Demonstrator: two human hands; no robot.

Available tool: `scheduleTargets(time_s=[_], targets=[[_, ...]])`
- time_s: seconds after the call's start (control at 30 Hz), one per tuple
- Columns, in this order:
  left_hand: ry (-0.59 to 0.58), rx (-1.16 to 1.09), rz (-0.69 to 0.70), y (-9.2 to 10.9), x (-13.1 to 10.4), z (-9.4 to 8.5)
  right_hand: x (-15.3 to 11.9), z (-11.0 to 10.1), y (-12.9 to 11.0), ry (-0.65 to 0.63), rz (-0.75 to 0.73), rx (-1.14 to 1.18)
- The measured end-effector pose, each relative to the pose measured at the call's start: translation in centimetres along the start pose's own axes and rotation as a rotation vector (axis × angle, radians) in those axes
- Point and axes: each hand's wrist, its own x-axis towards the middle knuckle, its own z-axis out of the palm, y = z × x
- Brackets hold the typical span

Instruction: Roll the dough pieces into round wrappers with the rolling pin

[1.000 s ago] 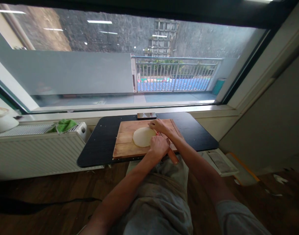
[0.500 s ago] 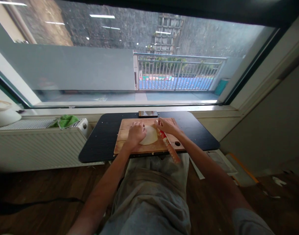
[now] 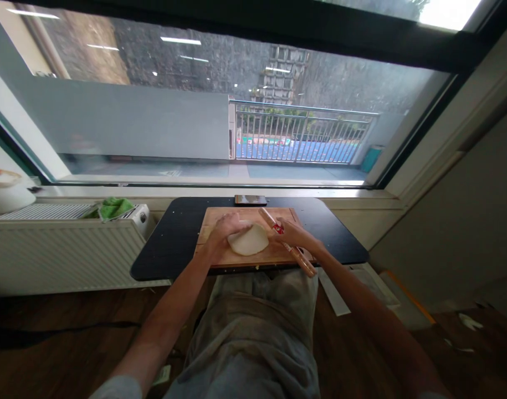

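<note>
A flat, pale round of dough (image 3: 251, 243) lies on the wooden cutting board (image 3: 274, 257). My left hand (image 3: 227, 227) is at its upper left edge, fingers closed over the rim; the thumb is hidden. To the right of the dough, my right hand (image 3: 292, 233) grips the middle of a rolling pin (image 3: 303, 262). The pin slants across the board's right side, with a red marking near my fingers. Its near end sticks out past the front edge of the board.
The board rests on a black table (image 3: 165, 238) beneath a large window. A phone (image 3: 250, 200) lies at the table's back edge. On the left, a green cloth (image 3: 114, 208) is on a white radiator (image 3: 70, 238). My lap is close below the table's front edge.
My right hand has moved down from the pin's far end to its middle and taken hold of it. My left hand now has straighter fingers on the dough's edge. The view has tilted slightly.
</note>
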Motion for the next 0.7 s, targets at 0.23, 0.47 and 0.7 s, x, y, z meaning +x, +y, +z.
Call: scheduleTargets(time_s=[0.23, 0.47, 0.7], targets=[[0.084, -0.213, 0.122, -0.6, 0.0, 0.2, 0.7, 0.1, 1.0, 0.02, 0.002, 0.173], [0.286, -0.152, -0.158, 0.2, -2.0, 1.0, 1.1, -0.7, -0.5, 0.145, -0.109, 0.124], [0.293, 0.027, -0.267, -2.5, -5.8, -1.7, 0.9, 0.2, -4.5, 0.041, -0.256, 0.04]])
